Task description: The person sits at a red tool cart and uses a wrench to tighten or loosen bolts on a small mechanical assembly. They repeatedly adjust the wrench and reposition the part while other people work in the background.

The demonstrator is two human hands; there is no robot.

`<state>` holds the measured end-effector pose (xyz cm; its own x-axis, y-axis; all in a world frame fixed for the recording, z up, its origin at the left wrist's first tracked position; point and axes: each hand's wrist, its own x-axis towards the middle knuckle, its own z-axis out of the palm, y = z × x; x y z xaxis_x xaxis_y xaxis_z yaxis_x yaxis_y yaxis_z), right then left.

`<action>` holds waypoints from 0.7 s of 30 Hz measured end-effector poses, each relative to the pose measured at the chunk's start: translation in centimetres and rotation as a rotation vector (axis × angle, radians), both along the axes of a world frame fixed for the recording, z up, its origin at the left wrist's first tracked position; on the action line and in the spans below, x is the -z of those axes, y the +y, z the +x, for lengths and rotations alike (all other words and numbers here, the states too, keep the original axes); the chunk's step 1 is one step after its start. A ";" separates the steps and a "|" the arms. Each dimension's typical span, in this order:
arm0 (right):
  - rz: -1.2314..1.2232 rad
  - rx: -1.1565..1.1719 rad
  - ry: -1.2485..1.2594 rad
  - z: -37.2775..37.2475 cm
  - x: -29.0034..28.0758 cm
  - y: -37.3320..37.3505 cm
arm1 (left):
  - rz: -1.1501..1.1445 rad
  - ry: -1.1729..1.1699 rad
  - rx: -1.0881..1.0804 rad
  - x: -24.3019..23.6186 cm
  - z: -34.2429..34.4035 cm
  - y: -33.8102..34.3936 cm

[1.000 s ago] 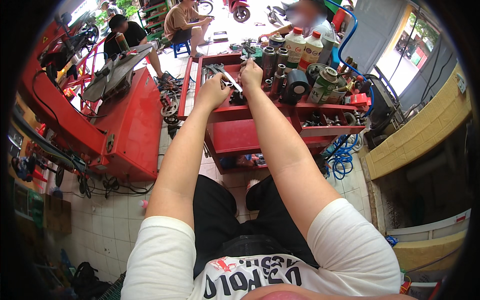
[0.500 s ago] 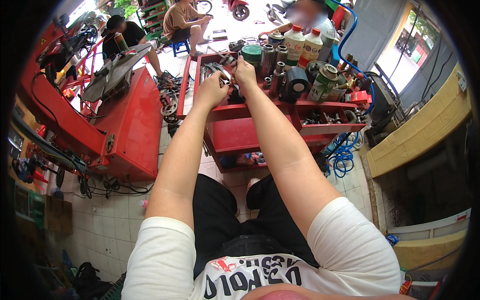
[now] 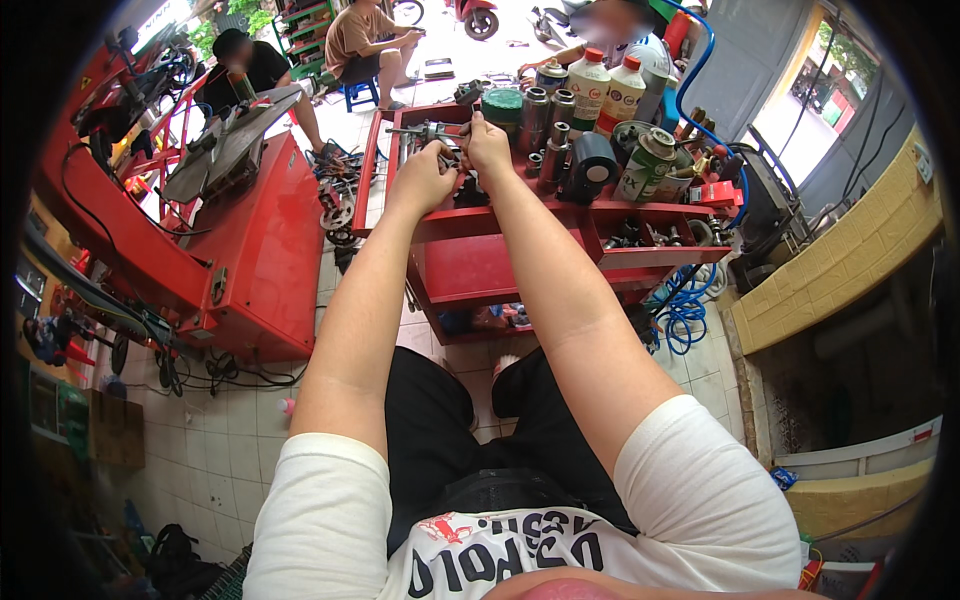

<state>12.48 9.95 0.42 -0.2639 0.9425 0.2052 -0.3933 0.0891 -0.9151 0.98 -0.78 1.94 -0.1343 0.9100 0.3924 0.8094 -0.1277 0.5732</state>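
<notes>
Metal tool (image 3: 428, 131) crosswise over the red tool cart (image 3: 465, 224)
The fingers of your right hand (image 3: 487, 150) seem to pinch its end; a loose pinch could drop it, or a swing knock the metal sockets (image 3: 534, 116). Your left hand (image 3: 424, 180) curls below, its fingers' contact hidden; you can't tell what they grip.

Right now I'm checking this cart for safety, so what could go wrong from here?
The right hand is close to upright metal cylinders, so a sideways swing might tip one. The red-capped bottles stand near those cylinders and could be knocked too. With the left hand beside the right at the metal tool, a slip might pinch fingers.
</notes>
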 end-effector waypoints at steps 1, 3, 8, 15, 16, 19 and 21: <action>-0.010 -0.005 -0.008 0.0 0.0 -0.1 | -0.023 -0.003 -0.007 -0.1 0.0 0.0; -0.009 -0.001 -0.014 0.0 -0.1 -0.1 | -0.048 -0.001 -0.018 -0.2 0.0 -0.1; 0.020 -0.006 0.032 0.0 0.0 0.0 | -0.069 0.013 -0.024 -0.2 0.0 0.0; 0.122 0.091 0.021 -0.4 0.3 0.3 | -0.087 0.007 -0.015 -0.2 0.1 0.2; 0.141 0.090 -0.011 -0.6 0.4 0.3 | -0.086 0.005 -0.018 0.0 0.0 0.3; 0.196 0.075 -0.125 -0.9 0.9 0.3 | -0.090 0.008 -0.026 0.3 -0.4 0.2; 0.226 0.138 -0.170 -1.4 1.3 0.5 | -0.096 0.015 -0.033 0.3 -0.6 0.0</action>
